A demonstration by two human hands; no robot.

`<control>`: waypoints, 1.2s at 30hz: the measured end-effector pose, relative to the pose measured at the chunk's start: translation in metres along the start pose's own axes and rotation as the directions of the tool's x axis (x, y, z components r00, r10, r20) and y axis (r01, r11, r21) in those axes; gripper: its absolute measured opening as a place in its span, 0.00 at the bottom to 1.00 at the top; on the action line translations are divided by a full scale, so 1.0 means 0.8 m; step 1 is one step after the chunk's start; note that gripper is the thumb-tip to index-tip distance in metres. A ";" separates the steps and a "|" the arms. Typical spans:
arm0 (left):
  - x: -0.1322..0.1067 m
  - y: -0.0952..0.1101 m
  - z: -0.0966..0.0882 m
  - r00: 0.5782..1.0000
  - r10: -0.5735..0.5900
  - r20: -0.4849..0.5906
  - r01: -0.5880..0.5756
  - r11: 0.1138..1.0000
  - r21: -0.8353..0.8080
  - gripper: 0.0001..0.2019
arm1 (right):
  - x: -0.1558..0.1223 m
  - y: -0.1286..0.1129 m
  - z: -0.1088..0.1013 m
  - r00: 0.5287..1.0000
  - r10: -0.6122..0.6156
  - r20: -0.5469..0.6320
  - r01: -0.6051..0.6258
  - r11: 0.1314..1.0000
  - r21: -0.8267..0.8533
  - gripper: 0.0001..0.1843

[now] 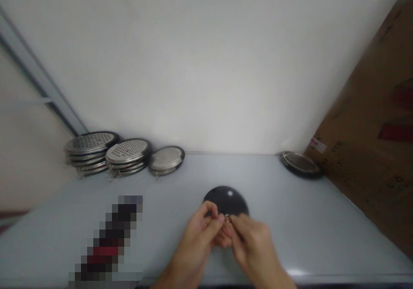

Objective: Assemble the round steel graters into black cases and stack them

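Dark domed disc (226,198): likely light, stiff, slippery; hold by rim. Left hand (196,237) and right hand (251,246) closed together, pinching small metal fitting (227,219) at disc's near edge. Perforated steel discs (127,151) stacked behind disc, leftward.

Two bare hands (196,241) (254,248) are at work at the bottom centre of the frame, with one small silver metal ring (227,219) between them. Behind them sits one black domed disc (226,198). Upper left stand three piles of round perforated steel discs (127,156), their exact number too tightly stacked to tell. Far right lies one round dark-rimmed metal disc (301,164), beside one brown cardboard box (364,121).
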State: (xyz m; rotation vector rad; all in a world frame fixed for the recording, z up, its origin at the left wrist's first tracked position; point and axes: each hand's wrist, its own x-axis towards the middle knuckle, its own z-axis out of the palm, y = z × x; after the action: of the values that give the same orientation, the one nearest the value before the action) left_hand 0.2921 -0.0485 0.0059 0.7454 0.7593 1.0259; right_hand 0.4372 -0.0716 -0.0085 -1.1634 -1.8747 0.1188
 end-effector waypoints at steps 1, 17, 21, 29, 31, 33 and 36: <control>0.000 0.002 0.000 1.000 -0.002 -0.006 0.002 1.000 -0.004 0.29 | 0.000 0.000 0.001 1.000 0.003 0.001 -0.003 1.000 0.008 0.17; -0.012 0.054 -0.019 0.964 0.179 0.198 -0.261 0.479 0.838 0.06 | 0.000 -0.018 0.018 0.834 0.411 0.369 -0.521 0.807 0.279 0.15; -0.010 0.052 -0.032 0.947 0.133 0.291 -0.320 0.410 0.854 0.09 | -0.012 -0.008 0.013 0.876 0.400 0.271 -0.475 0.812 0.338 0.29; 0.012 0.027 -0.067 0.814 0.231 0.534 -0.574 0.170 0.801 0.11 | -0.023 0.010 0.020 0.972 0.185 0.146 -0.222 0.925 0.308 0.11; 0.014 0.023 -0.078 0.776 0.229 0.588 -0.617 0.081 0.783 0.11 | -0.028 0.011 0.025 0.986 0.111 0.126 -0.139 0.960 0.244 0.12; 0.015 0.022 -0.087 0.741 0.224 0.633 -0.654 0.029 0.756 0.11 | -0.034 0.010 0.030 0.992 0.046 0.114 -0.065 0.983 0.172 0.13; 0.014 0.022 -0.091 0.712 0.218 0.668 -0.682 -0.014 0.731 0.11 | -0.040 0.008 0.035 0.997 -0.024 0.072 0.019 0.997 0.077 0.13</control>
State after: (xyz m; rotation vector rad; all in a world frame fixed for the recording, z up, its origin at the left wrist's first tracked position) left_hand 0.2270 -0.0190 -0.0204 2.5126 0.7851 0.7891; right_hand 0.4261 -0.0826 -0.0486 -1.0992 -1.9291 0.2220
